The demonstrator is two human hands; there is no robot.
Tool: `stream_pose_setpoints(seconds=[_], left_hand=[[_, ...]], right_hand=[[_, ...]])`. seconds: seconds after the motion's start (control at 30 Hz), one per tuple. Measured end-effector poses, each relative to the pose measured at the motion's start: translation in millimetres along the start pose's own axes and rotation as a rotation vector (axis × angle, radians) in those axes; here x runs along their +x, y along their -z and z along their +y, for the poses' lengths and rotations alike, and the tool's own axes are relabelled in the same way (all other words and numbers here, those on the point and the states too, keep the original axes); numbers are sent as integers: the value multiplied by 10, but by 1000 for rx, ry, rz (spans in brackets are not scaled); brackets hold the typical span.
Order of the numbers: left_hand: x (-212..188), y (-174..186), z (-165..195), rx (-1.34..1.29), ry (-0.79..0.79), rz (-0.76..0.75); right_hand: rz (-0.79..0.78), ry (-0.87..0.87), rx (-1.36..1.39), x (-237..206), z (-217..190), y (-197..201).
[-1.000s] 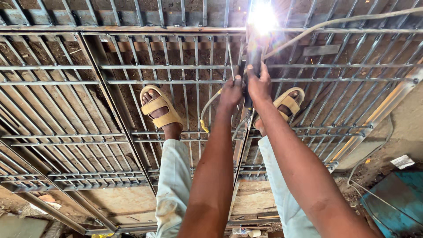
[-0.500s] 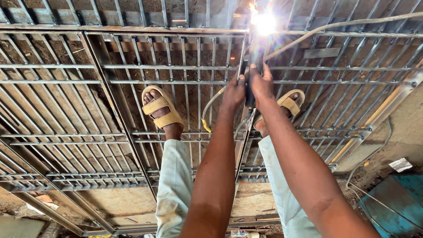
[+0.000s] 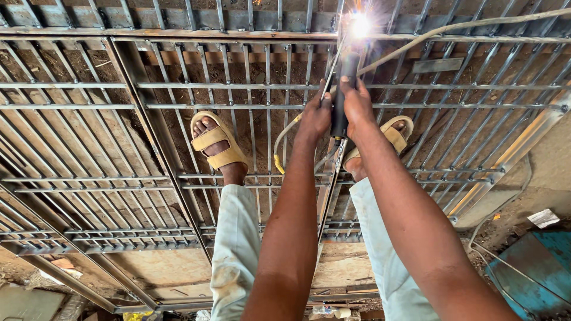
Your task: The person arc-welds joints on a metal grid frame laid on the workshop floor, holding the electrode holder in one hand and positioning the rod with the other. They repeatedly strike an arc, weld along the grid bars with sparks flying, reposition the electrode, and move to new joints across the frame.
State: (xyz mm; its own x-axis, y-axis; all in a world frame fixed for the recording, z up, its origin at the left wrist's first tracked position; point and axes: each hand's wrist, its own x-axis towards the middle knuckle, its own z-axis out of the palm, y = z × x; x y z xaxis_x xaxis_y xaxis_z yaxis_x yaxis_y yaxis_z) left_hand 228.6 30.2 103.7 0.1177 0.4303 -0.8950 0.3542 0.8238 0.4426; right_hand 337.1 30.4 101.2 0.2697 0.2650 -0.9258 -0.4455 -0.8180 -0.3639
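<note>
Both my hands reach forward over a steel bar grille [image 3: 119, 106] lying flat on the ground. My right hand [image 3: 358, 104] is wrapped around a dark welding electrode holder [image 3: 341, 101]. My left hand [image 3: 314, 116] steadies the thin welding rod beside it. A bright white arc with sparks [image 3: 360, 25] burns at the rod's tip on a far crossbar. My feet in tan sandals [image 3: 217, 147] stand on the grille bars, the right one [image 3: 394, 132] partly hidden behind my forearm.
A pale cable [image 3: 464, 25] runs from the holder off to the upper right. A yellow-tipped hose [image 3: 279, 151] curls between my feet. A blue metal box [image 3: 529, 276] sits at the lower right, near a scrap of paper [image 3: 543, 217] on the dirt.
The view has shifted slightly; my hands and the holder stay on the same spot, and the arc keeps burning at the far crossbar.
</note>
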Motion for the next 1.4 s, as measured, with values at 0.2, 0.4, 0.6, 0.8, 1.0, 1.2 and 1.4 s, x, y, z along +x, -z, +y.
stream_pose_setpoints(seconds=[0.2,0.4,0.6,0.8,1.0,1.2,1.4], left_hand=[[81,-129,-77,1,-11,7],[51,-281,-85,30,44,-5],[-51,-245,-2,-20,159,-73],[-109,-120,-270,81,89,-20],[-389,38,-760,139,28,62],[-738,339,-1165,-368,67,126],[-658,835,-1233,-614,-116,161]], right_hand=[[-11,-46,29,109,16,133],[68,-126,-94,88,24,331],[75,-172,-106,-4,-2,365],[32,-129,-43,-17,341,352],[65,153,-182,-377,940,145],[1,503,-780,-735,1142,-228],[-63,467,-830,-797,1183,-847]])
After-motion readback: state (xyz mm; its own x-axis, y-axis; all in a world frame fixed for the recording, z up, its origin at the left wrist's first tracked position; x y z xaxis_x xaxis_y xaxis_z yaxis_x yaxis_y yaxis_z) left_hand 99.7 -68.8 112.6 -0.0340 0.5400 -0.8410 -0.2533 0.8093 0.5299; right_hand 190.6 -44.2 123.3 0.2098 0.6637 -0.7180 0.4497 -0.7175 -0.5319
